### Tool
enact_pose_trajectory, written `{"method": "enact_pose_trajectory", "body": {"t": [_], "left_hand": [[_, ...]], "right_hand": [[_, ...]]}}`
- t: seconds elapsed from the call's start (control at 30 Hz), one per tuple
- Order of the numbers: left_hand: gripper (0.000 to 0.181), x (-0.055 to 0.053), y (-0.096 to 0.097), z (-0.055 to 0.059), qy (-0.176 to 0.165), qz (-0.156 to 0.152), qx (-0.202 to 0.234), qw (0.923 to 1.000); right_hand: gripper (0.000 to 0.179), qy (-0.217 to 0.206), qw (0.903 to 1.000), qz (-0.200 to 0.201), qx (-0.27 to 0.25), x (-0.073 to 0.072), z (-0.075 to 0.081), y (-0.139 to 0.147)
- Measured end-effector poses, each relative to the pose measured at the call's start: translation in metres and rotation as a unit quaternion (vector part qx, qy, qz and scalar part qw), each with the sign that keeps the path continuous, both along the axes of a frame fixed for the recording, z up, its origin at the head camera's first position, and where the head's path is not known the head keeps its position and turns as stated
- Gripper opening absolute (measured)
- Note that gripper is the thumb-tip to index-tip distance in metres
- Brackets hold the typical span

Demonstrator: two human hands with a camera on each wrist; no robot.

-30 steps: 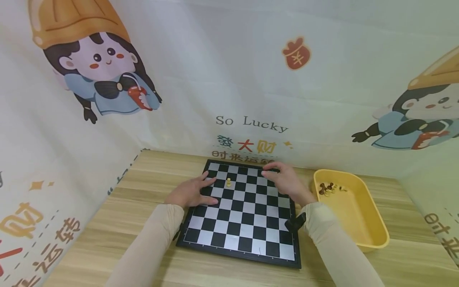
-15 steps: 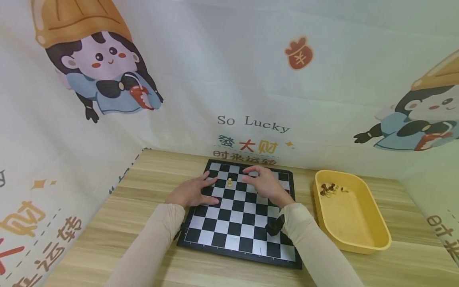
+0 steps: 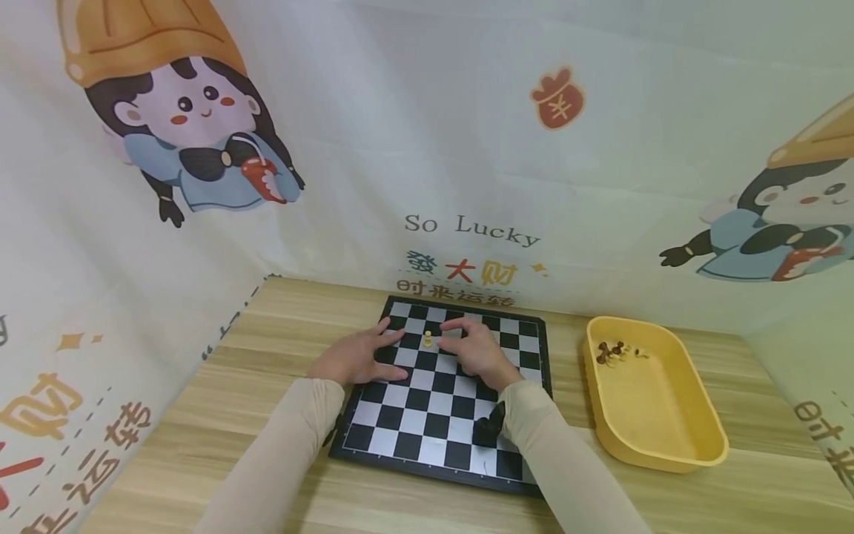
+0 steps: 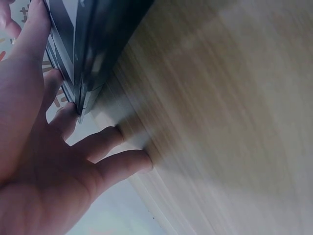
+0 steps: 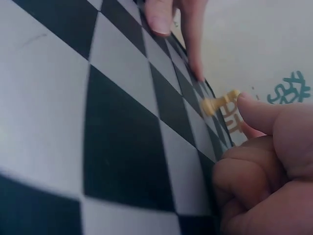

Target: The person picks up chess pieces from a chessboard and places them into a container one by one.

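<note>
A pale yellow chess pawn (image 3: 428, 339) stands upright on the black-and-white chessboard (image 3: 437, 452), towards its far left. Just to the pawn's right is my right hand (image 3: 477, 352), its thumb and index finger apart; the other fingers curl inward in the right wrist view. There the thumb tip overlaps the pawn (image 5: 220, 102), so contact is unclear, but the head view shows a small gap. My left hand (image 3: 353, 357) lies spread over the board's left edge. Some of its fingers (image 4: 132, 161) reach past the board onto the wooden table in the left wrist view.
A yellow plastic tray (image 3: 650, 437) stands right of the board, with several small brown and pale chess pieces (image 3: 612, 351) at its far left. The wooden table (image 3: 200, 415) meets a printed cloth backdrop (image 3: 347, 208) behind the board.
My right hand has moved left across the board, from its far right side to just beside the pawn. The left hand and the pawn have stayed put.
</note>
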State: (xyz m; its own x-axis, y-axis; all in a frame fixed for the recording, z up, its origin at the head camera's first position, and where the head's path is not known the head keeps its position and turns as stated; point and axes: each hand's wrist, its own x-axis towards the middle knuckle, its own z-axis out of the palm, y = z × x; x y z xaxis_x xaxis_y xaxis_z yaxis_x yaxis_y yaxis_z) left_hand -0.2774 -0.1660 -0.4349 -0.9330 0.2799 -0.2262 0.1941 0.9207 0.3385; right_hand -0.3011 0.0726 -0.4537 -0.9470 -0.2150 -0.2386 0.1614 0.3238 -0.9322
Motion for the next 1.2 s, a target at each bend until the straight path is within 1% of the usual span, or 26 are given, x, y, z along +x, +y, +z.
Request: {"method": "enact_pose_trajectory", "body": {"t": [0.17,0.27,0.4,0.53,0.6,0.77,0.97,1.2], "left_hand": [[0.088,0.000,0.001,0.000,0.002,-0.002,-0.001,1.0000],[0.088,0.000,0.000,0.001,0.004,-0.003,-0.001,1.0000],[0.088,0.000,0.000,0.002,0.006,-0.003,-0.001,1.0000],[0.088,0.001,0.001,0.002,0.006,-0.007,-0.001,1.0000],[0.088,0.001,0.001,0.002,0.006,-0.009,-0.002,0.9999],[0.088,0.001,0.000,0.002,0.004,-0.003,-0.003,1.0000],[0.088,0.000,0.000,0.002,0.003,-0.001,-0.005,1.0000],[0.088,0.000,0.001,0.001,0.007,-0.003,-0.005,1.0000]], "right_hand": [[0.041,-0.006,0.9998,-0.002,-0.017,0.000,-0.001,-0.009],[0.040,-0.004,0.9999,0.001,-0.012,-0.002,-0.002,-0.013],[0.038,0.022,0.9992,0.009,0.033,-0.003,-0.003,-0.016],[0.036,0.037,0.9970,0.003,0.068,-0.002,-0.003,-0.017],[0.036,0.034,0.9974,0.000,0.064,-0.001,-0.003,-0.017],[0.034,0.036,0.9979,0.014,0.052,-0.001,-0.003,-0.019],[0.032,0.040,0.9963,0.024,0.072,-0.004,-0.005,-0.019],[0.029,0.042,0.9957,0.019,0.081,-0.003,-0.003,-0.020]]}}
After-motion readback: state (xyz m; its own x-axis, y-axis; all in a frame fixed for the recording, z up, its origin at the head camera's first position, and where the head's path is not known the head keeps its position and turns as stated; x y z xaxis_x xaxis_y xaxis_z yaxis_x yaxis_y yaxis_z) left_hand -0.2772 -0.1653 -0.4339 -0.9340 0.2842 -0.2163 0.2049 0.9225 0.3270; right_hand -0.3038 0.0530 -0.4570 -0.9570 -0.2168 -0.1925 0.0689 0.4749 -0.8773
